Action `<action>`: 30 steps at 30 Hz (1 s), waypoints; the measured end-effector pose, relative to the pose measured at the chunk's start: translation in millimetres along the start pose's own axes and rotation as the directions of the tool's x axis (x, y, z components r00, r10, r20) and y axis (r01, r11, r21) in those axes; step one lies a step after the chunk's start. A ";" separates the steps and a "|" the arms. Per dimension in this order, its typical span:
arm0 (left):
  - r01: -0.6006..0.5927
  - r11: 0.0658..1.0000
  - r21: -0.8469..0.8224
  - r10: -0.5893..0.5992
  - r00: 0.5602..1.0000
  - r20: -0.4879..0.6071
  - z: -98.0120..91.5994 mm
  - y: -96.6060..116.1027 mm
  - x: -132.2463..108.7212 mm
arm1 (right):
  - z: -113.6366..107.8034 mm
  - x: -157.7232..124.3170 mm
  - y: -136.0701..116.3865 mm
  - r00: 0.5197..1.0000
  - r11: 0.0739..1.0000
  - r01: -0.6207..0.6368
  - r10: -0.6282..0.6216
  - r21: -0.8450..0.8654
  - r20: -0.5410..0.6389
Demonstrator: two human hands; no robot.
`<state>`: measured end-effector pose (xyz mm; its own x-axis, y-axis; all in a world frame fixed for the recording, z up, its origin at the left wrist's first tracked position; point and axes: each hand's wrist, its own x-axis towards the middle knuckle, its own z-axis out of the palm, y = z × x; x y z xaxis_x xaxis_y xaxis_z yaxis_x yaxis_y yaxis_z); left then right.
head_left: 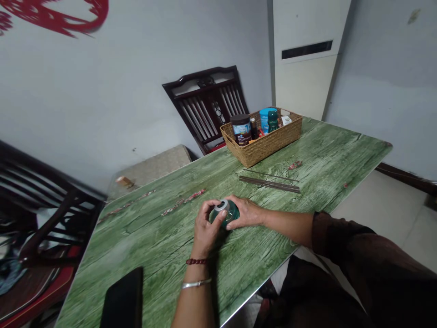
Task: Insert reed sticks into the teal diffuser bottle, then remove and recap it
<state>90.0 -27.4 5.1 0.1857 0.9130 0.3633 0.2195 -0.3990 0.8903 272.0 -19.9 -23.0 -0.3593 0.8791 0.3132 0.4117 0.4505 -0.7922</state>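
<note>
Left hand point(205, 228) and right hand point(247, 212) clasp a round teal bottle point(229, 216) between them

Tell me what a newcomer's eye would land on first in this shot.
The round teal glass jar with a silver top stands out first, held between the left hand and right hand on the green wood-look table. Beyond it, at the table's far end, sits a woven basket holding a dark jar and a blue tub, among other things. A red decoration catches the eye high on the wall, top left.
</note>
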 end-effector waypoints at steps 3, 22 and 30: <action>-0.035 0.998 -0.049 0.040 0.995 0.088 -4.0 0.7 -1.5 | -0.5 -0.3 -0.5 1.000 1.000 -0.007 0.007 0.008 0.008; -0.054 0.997 -0.048 0.055 0.998 0.032 -1.2 5.0 -1.8 | -2.8 -1.6 -3.7 0.999 0.999 -0.022 0.023 -0.035 0.027; -0.048 0.999 -0.010 0.049 0.989 0.141 -4.6 8.3 -2.9 | -3.0 -1.7 -4.8 1.000 1.000 -0.025 0.025 -0.008 0.018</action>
<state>86.9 -33.0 12.7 0.3296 0.8710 0.3644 0.2007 -0.4417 0.8744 273.2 -23.1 -18.2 -0.3639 0.8872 0.2837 0.4268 0.4296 -0.7958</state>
